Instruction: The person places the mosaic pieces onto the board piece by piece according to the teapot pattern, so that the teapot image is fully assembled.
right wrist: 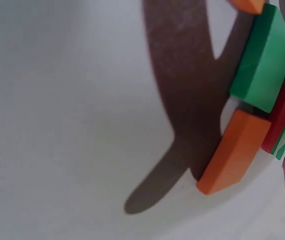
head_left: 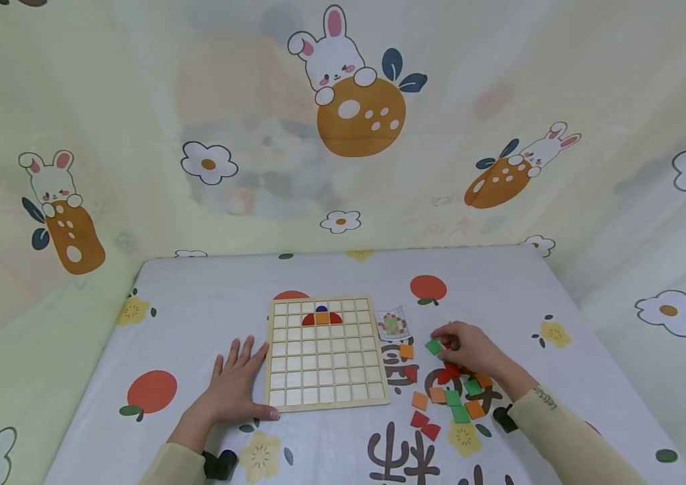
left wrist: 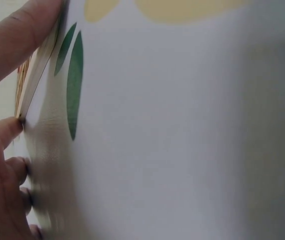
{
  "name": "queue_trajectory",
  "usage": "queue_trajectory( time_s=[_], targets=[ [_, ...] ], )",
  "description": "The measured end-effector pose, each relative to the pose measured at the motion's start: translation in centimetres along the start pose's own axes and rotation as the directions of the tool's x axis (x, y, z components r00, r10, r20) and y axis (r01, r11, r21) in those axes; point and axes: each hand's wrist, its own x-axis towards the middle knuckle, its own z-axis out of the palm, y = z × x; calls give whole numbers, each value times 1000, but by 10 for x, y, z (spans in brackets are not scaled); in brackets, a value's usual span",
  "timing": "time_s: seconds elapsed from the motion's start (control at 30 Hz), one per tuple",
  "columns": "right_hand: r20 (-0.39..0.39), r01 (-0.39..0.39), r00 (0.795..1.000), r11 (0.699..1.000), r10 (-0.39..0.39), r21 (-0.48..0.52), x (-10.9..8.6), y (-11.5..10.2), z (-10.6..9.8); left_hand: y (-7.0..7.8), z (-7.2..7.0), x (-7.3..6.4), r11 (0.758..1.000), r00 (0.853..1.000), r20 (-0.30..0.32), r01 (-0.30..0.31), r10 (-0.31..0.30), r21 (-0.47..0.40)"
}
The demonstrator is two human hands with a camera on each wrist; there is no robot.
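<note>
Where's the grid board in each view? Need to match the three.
Head: grid board just below center, left hand touching its left side.
Left wrist: only a strip of its edge, upper left, by the thumb.
Right wrist: not in it.
Shared landmark: the printed tablecloth, visible in all three views.

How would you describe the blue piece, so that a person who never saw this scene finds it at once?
Find the square wooden grid board that the left hand touches. In its farthest row sits the blue piece, directly beyond an orange square flanked by two red pieces. Its colour sets it apart: no other visible piece is blue.
</note>
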Motion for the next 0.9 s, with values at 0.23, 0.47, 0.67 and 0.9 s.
queue_trajectory(
  time_s=[0.23, 0.47, 0.67, 0.9],
  targets=[
    [-4, -2, 1000, 1000, 2, -16, 5, -2, 2, -1, 0, 1, 1000, 1000, 0, 2, -2, 3],
    [-38, -18, 999, 999, 17, -35, 7, -5, 5, 0, 0, 0, 1000, 1000, -4, -1, 1, 4],
    [-36, -24, 999, 999, 23, -37, 6, -3, 4, 0, 0, 0, 1000, 1000, -4, 0, 0, 5],
    [-70, -5, 998, 999, 3, -39, 5, 0, 2, 1, -1, -1, 1000, 1000, -1, 0, 0, 7]
  ],
)
